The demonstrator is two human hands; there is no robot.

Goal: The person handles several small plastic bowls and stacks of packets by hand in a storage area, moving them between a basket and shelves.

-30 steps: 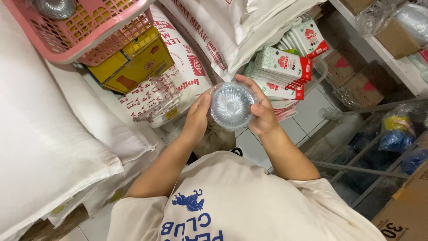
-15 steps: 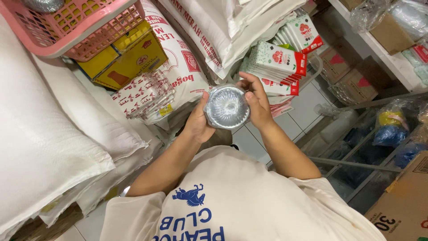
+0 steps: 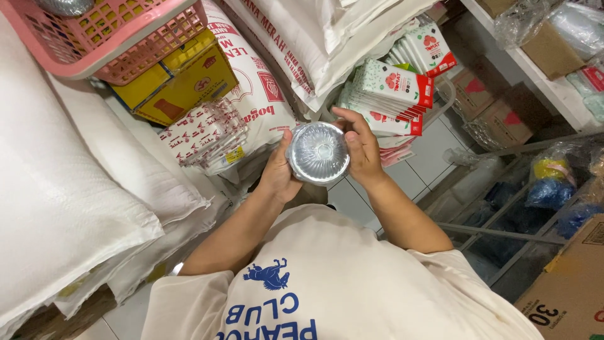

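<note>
Storeroom sacks; clear bottle point(image 3: 318, 153) end-on, upward.

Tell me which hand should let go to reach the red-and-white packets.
Right, probably. The right hand holds the clear round container on the side next to the red-and-white packets; the left hand sits on the far side.

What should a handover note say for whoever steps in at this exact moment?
Left hand: grips the left side of the round clear plastic container.
Right hand: wraps the right side, fingers over the top edge.
Container: held at chest height, round end facing the camera, above the tiled floor.
Around: white sacks to the left, a pink basket on yellow boxes, sachet packs behind.
Done: container in both hands.
Left: not set down anywhere.
</note>
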